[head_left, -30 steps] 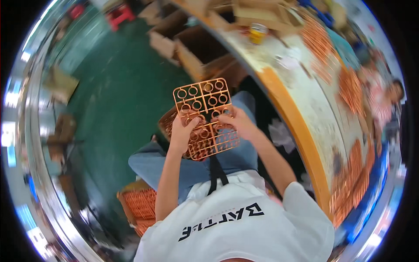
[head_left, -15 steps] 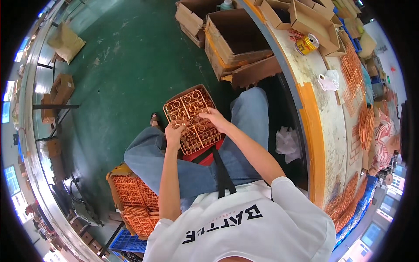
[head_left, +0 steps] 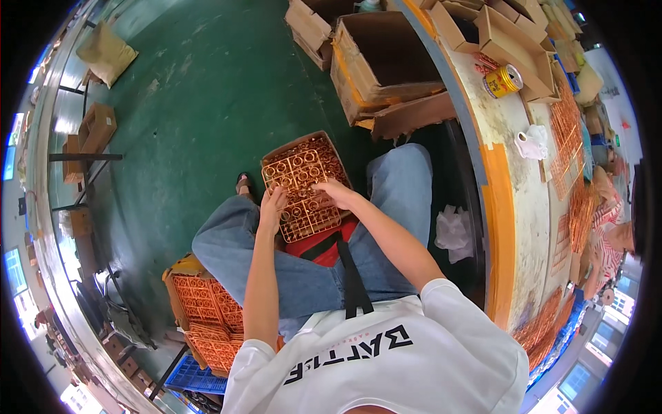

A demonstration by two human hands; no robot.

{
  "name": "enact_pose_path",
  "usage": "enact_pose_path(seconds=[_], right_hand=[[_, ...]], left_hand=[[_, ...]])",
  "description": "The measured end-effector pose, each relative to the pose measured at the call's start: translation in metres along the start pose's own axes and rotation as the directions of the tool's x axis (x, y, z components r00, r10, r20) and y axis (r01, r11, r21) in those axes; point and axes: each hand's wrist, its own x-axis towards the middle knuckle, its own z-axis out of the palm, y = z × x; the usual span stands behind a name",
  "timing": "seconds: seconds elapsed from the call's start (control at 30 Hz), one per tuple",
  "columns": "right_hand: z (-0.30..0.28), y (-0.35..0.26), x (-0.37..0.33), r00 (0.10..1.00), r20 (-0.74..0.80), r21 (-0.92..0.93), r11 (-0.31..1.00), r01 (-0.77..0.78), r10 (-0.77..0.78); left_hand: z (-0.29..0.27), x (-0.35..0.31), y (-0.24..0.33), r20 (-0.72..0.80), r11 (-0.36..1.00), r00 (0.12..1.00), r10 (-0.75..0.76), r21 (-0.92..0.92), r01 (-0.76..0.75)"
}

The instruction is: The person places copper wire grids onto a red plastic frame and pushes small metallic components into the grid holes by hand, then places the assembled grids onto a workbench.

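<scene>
A flat copper-orange moulded plastic frame (head_left: 301, 219), full of small rings and thin bars, hangs over my lap. My left hand (head_left: 272, 209) pinches its left edge, with the fingertips partly hidden. From the right, my right hand (head_left: 337, 194) has thumb and fingers closed at the rings near the frame's middle. Under and beyond the frame sits a cardboard box (head_left: 343, 161) between my knees. Loose copper-coloured small parts (head_left: 329, 151) fill it.
By my left hip, an open carton (head_left: 175, 303) holds stacked orange frames, above a blue crate (head_left: 187, 375). Large cardboard boxes (head_left: 372, 86) stand ahead. A worktable (head_left: 502, 228) on the right carries a yellow can (head_left: 503, 81) and more frames. Another person's striped sleeve (head_left: 607, 214) shows beyond.
The plastic frame has shifted slightly toward me and to the left over the box, so more loose parts show behind it. My left hand now sits closer to the frame's left edge.
</scene>
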Motion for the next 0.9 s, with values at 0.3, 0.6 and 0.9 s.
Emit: enact_pose_path(seconds=[0.3, 0.6, 0.9], right_hand=[[-0.010, -0.017, 0.006, 0.845, -0.194, -0.693, 0.679, 0.242, -0.499], [-0.009, -0.013, 0.009, 0.949, 0.134, -0.122, 0.945, 0.302, -0.286], [-0.002, -0.025, -0.011, 0.880, 0.028, -0.250, 0.849, 0.465, -0.474]], left_hand=[[-0.008, -0.022, 0.009, 0.209, 0.972, 0.978, 0.003, -0.231, 0.046], [-0.013, -0.023, 0.006, 0.218, 0.977, 0.967, -0.136, -0.133, 0.167], [0.018, 0.012, -0.003, -0.040, 0.998, 0.998, 0.054, 0.016, -0.054]])
